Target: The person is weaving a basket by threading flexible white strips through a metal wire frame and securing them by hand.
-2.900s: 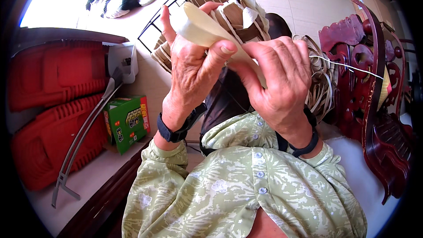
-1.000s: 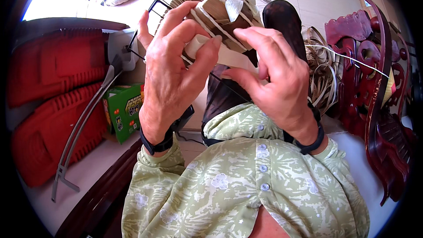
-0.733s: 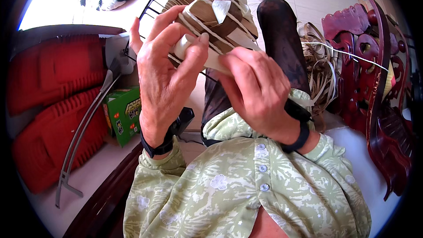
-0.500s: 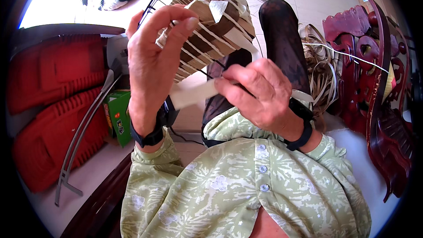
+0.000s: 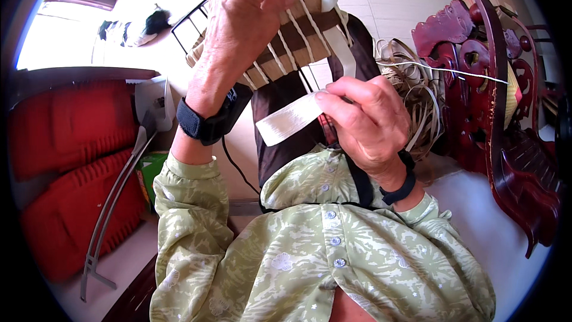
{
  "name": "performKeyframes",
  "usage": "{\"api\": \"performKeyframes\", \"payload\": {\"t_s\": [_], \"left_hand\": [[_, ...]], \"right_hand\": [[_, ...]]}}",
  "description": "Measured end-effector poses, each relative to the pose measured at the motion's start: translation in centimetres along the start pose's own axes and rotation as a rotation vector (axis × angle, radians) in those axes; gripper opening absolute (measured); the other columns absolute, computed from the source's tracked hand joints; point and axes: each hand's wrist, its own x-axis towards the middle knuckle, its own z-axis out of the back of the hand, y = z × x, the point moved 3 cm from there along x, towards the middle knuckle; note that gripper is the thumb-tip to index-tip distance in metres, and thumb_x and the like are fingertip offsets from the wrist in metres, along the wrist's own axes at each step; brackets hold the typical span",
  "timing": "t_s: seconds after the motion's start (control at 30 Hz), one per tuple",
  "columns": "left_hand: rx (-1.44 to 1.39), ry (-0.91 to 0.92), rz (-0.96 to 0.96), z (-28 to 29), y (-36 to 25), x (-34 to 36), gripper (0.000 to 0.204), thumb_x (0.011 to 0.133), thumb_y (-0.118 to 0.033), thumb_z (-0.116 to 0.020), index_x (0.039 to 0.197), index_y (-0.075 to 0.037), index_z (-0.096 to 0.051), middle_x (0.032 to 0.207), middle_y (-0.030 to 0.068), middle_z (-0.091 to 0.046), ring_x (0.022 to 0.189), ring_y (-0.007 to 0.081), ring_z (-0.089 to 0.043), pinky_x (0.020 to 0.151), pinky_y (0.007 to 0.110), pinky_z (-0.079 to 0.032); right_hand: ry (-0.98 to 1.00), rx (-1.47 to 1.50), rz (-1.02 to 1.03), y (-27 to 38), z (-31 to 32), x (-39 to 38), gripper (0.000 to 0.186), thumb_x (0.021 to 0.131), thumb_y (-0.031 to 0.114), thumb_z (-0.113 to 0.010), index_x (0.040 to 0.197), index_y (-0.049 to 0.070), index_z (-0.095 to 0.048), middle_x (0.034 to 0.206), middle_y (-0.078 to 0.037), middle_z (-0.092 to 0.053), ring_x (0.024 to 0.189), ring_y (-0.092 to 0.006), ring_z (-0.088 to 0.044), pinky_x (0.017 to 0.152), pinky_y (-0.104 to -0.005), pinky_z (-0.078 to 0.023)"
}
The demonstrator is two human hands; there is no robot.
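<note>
My left hand (image 5: 238,33) is up at the top of a black wire-framed basket (image 5: 306,9) woven with brown slats and cream cords, its fingers curled onto the upper weave. A pale flat strip (image 5: 281,122) is pinched between thumb and fingers of my right hand (image 5: 369,120), below the basket; its free end droops leftward. Another length of pale strip (image 5: 342,50) runs down from the basket's right side behind those fingers. My dark-clad leg (image 5: 268,149) lies beneath the basket.
A black-and-white animal (image 5: 134,28) lies on the floor beyond. Red plastic pieces (image 5: 71,131), a curved metal tool (image 5: 116,197) and a green box (image 5: 152,170) are at left. Tangled strips (image 5: 405,101) and a carved red-brown wooden chair (image 5: 497,143) stand at right.
My left hand has moved up along the basket, away from the strip. My right hand has drawn the strip downward, so it now hangs stretched out below the weave.
</note>
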Motion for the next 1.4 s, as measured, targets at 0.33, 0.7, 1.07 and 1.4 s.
{"api": "performKeyframes", "payload": {"t_s": [0.33, 0.7, 1.07, 1.4], "left_hand": [[0.151, 0.182, -0.353, -5.0, 0.6, 2.1, 0.005, 0.081, -0.012, -0.067, 0.085, -0.014, -0.069, 0.065, 0.0028, -0.067, 0.063, 0.0197, -0.063, 0.094, 0.037, -0.034], [0.026, 0.383, -0.28, -3.6, -0.2, 4.5, 0.009, 0.08, -0.006, -0.07, 0.089, -0.004, -0.068, 0.082, 0.0067, -0.071, 0.079, 0.022, -0.069, 0.082, 0.035, -0.05], [-0.041, 0.202, -0.246, -6.6, 6.8, 2.4, 0.005, 0.09, -0.01, -0.068, 0.093, -0.013, -0.07, 0.081, -0.0007, -0.074, 0.077, 0.0148, -0.072, 0.104, 0.041, -0.037], [0.352, 0.036, -0.125, -6.1, 4.1, 0.5, 0.015, 0.091, -0.008, -0.058, 0.094, -0.018, -0.068, 0.076, -0.0007, -0.07, 0.077, 0.0205, -0.069, 0.113, 0.061, -0.017]], "right_hand": [[-0.136, 0.359, -0.376, -3.1, 0.6, 1.3, 0.013, 0.08, 0.002, -0.078, 0.09, 0.008, -0.073, 0.086, -0.005, -0.069, 0.076, -0.0157, -0.067, 0.064, -0.0264, -0.054], [-0.197, 0.907, -0.945, -7.1, 2.4, 0.3, 0.011, 0.089, 0.008, -0.075, 0.097, 0.003, -0.069, 0.078, -0.001, -0.069, 0.065, -0.0068, -0.063, 0.062, -0.0212, -0.05], [-0.188, 0.9, -1.032, -8.2, 1.3, -2.1, 0.011, 0.089, 0.009, -0.075, 0.096, 0.003, -0.068, 0.079, -0.002, -0.069, 0.067, -0.0085, -0.064, 0.069, -0.0237, -0.051], [-0.113, 0.899, -1.062, -7.7, 0.7, -2.1, 0.013, 0.089, 0.007, -0.075, 0.099, 0.004, -0.069, 0.087, -0.001, -0.071, 0.071, -0.008, -0.066, 0.068, -0.0231, -0.055]]}}
